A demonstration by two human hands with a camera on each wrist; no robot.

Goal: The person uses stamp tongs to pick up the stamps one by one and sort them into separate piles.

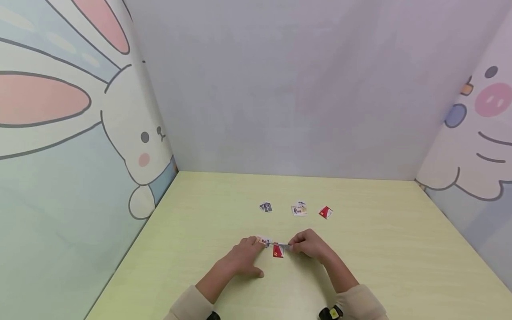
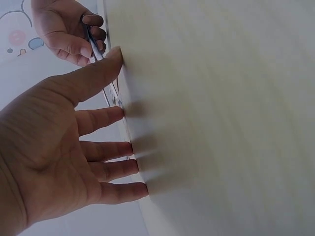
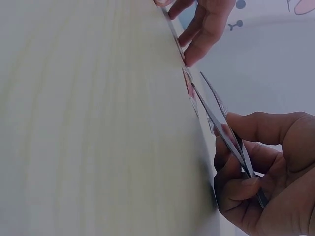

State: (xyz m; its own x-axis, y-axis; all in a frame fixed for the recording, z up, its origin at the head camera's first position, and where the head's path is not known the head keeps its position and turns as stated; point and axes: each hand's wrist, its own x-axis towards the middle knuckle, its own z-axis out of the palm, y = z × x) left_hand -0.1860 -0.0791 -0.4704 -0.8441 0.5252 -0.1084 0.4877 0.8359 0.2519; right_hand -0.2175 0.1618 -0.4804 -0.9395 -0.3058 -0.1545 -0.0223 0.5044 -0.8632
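My right hand pinches metal tweezers between thumb and fingers. In the right wrist view the tweezers' two tips stand apart and point toward the left hand. My left hand has its fingers straight and spread, with the fingertips resting at the tabletop in the left wrist view. Its index finger lies on small white printed cards. A small red-and-white card lies just right of them, and the tweezers cross over its far end. The fingers cover part of the printed cards.
Farther back on the pale wooden table lie dark printed cards, white picture cards and a red-and-white card in a row. A grey curtain wall stands behind, with cartoon-printed side walls.
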